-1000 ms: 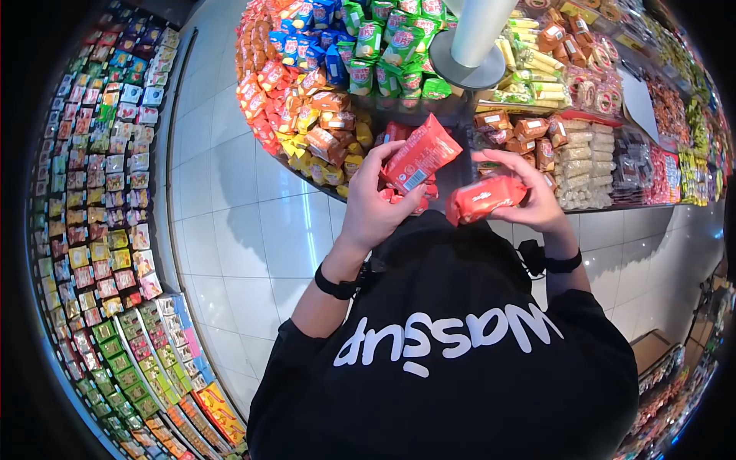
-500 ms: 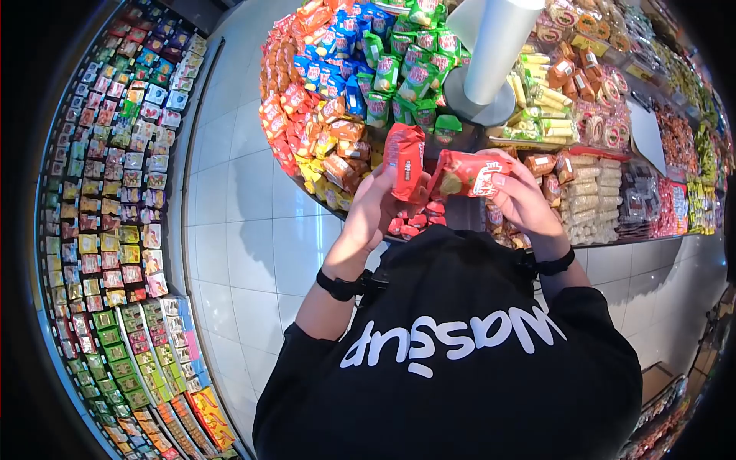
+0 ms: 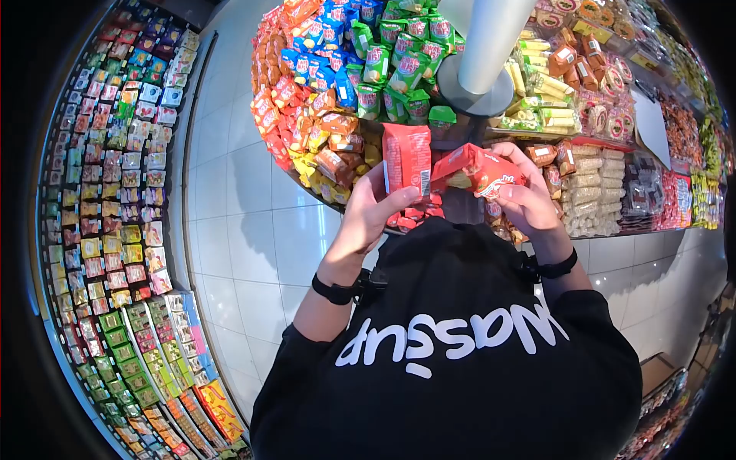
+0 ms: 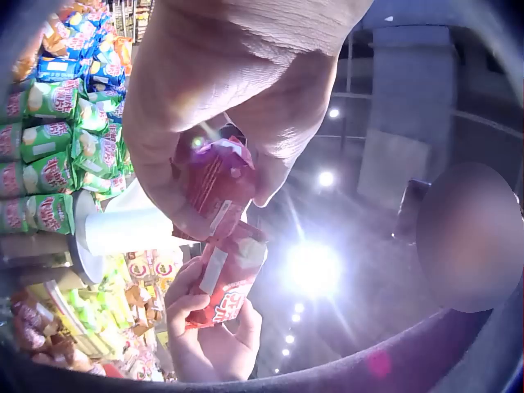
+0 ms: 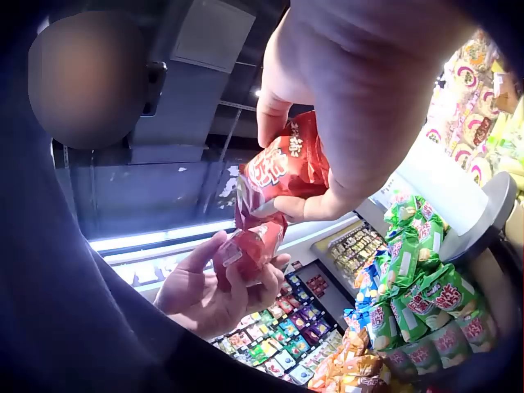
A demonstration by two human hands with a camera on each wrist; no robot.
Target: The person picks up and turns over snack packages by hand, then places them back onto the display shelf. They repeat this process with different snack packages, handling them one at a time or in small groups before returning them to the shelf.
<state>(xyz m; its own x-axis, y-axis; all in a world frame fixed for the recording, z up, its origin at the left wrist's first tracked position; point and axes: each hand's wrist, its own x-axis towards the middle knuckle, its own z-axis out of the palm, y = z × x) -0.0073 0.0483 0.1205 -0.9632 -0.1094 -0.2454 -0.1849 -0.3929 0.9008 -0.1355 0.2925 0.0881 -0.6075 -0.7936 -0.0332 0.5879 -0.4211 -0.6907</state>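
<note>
My left hand [image 3: 366, 212] grips a red snack packet [image 3: 409, 157] upright, thumb across its lower front near a barcode. In my right hand [image 3: 534, 201] is a second red snack packet [image 3: 477, 170], tilted, with white lettering and a food picture on its face. The two packets are side by side, their edges close together over the display. From the left wrist view, the left packet [image 4: 214, 184] sits between thumb and fingers, right above the other packet [image 4: 232, 274]. In the right wrist view, fingers and thumb pinch the lettered packet [image 5: 286, 168].
Small red packets [image 3: 414, 217] lie in a bin below my hands. Green packets [image 3: 406, 70], blue packets [image 3: 326, 57] and orange packets fill the display beyond. A white pillar [image 3: 494, 46] rises there. Stocked shelves [image 3: 115, 199] line the left, across a tiled floor [image 3: 230, 222].
Over the last second the packets were turned in the hands and brought closer together. Since half a second ago, the left one shows its barcode side and the right one has tilted.
</note>
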